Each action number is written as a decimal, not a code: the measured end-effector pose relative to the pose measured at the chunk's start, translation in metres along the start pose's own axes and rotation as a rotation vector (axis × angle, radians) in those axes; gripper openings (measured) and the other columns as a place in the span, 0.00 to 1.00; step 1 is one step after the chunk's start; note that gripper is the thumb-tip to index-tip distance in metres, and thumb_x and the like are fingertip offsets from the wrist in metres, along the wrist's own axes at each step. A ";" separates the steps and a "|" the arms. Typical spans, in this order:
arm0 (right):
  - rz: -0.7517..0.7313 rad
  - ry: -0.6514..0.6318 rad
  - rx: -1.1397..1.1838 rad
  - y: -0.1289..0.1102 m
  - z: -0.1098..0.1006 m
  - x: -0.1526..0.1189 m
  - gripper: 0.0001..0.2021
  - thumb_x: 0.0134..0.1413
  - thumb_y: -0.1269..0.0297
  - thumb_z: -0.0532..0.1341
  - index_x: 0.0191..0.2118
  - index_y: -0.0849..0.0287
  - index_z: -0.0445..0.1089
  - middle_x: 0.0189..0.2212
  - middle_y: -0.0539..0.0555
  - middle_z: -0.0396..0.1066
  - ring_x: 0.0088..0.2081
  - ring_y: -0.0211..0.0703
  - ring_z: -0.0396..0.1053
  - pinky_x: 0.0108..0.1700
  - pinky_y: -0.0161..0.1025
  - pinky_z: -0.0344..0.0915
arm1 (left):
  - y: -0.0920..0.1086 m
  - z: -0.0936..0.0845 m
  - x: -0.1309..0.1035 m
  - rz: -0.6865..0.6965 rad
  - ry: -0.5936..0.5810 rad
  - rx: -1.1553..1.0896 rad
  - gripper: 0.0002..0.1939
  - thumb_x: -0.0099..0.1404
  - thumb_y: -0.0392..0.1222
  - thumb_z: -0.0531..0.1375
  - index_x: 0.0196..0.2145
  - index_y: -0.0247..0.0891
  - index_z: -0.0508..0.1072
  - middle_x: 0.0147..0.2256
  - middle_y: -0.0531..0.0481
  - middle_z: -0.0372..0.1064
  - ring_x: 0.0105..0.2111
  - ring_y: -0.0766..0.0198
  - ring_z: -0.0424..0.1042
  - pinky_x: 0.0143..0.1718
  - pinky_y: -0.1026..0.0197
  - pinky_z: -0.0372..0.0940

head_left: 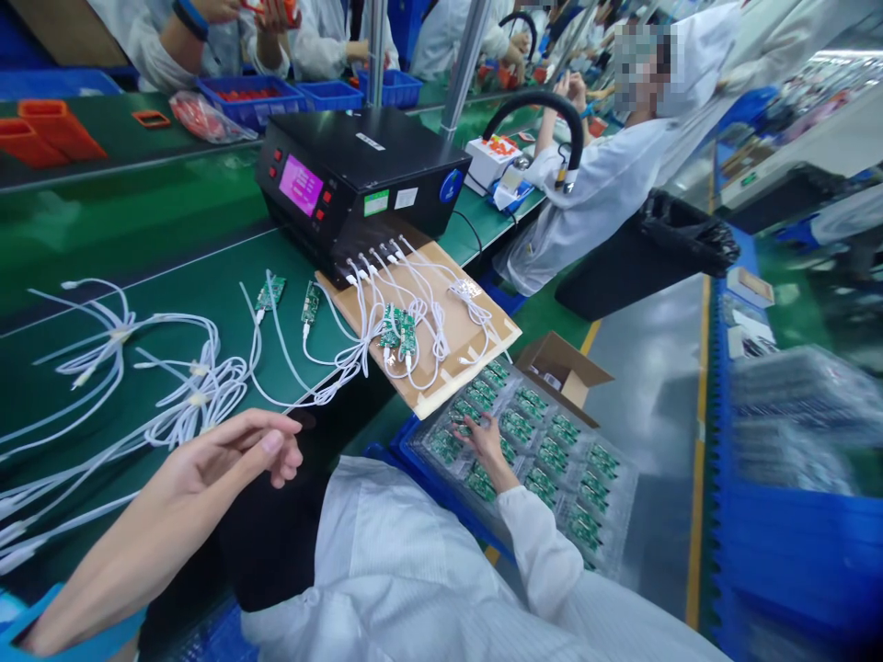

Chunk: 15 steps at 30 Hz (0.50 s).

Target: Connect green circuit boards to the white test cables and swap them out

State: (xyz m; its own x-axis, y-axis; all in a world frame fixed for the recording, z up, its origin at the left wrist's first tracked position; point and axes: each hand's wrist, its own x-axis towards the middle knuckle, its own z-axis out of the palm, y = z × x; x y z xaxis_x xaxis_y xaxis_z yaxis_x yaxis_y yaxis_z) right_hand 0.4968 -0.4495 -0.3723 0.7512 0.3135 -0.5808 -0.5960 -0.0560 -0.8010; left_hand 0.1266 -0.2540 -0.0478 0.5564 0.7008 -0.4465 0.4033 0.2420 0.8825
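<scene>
My left hand hovers in front of the bench edge, fingers loosely curled and thumb apart, with nothing visible in it. White cables lie in bundles just beyond it. My right hand reaches down into a clear plastic tray of green circuit boards, its fingers around a circuit board that they partly hide. Two circuit boards lie plugged to cables on a cardboard-covered panel. Another two, a board and a board, sit on the green bench, also on cables.
A black tester box with a lit pink screen stands on the bench, cables running from its side. A small open carton sits beside the tray. A black bin and a co-worker are at right. Blue bins line the back.
</scene>
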 end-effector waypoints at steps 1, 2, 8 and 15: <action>0.000 0.008 -0.033 -0.001 -0.001 -0.002 0.19 0.41 0.73 0.73 0.41 0.60 0.69 0.24 0.47 0.75 0.26 0.46 0.78 0.29 0.40 0.79 | 0.000 0.000 0.000 0.003 0.004 0.000 0.21 0.63 0.63 0.65 0.44 0.46 0.75 0.36 0.49 0.76 0.37 0.61 0.73 0.41 0.66 0.70; 0.000 0.014 -0.066 -0.001 -0.003 -0.005 0.17 0.41 0.72 0.73 0.39 0.60 0.70 0.24 0.49 0.75 0.26 0.47 0.78 0.29 0.40 0.79 | 0.000 0.000 0.001 0.006 0.009 0.000 0.21 0.62 0.63 0.65 0.44 0.46 0.75 0.36 0.49 0.76 0.37 0.61 0.73 0.41 0.66 0.71; -0.012 0.006 -0.169 -0.003 -0.007 -0.022 0.09 0.49 0.66 0.71 0.35 0.62 0.73 0.28 0.52 0.77 0.30 0.48 0.79 0.31 0.42 0.79 | 0.004 0.004 0.003 -0.008 0.002 -0.017 0.22 0.62 0.63 0.65 0.44 0.45 0.76 0.35 0.48 0.76 0.36 0.61 0.74 0.41 0.65 0.71; 0.013 -0.063 -0.276 -0.013 -0.004 -0.029 0.08 0.53 0.67 0.68 0.39 0.63 0.74 0.24 0.46 0.71 0.26 0.44 0.76 0.28 0.40 0.78 | 0.004 0.004 0.004 0.003 -0.008 -0.012 0.21 0.62 0.63 0.65 0.43 0.45 0.76 0.35 0.48 0.76 0.36 0.60 0.74 0.40 0.65 0.71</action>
State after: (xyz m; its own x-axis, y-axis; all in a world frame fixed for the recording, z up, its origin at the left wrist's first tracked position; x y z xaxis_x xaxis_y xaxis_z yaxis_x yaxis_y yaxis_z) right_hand 0.4838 -0.4618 -0.3451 0.7196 0.3690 -0.5883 -0.4995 -0.3135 -0.8076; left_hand 0.1339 -0.2528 -0.0468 0.5633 0.6965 -0.4446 0.3928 0.2476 0.8857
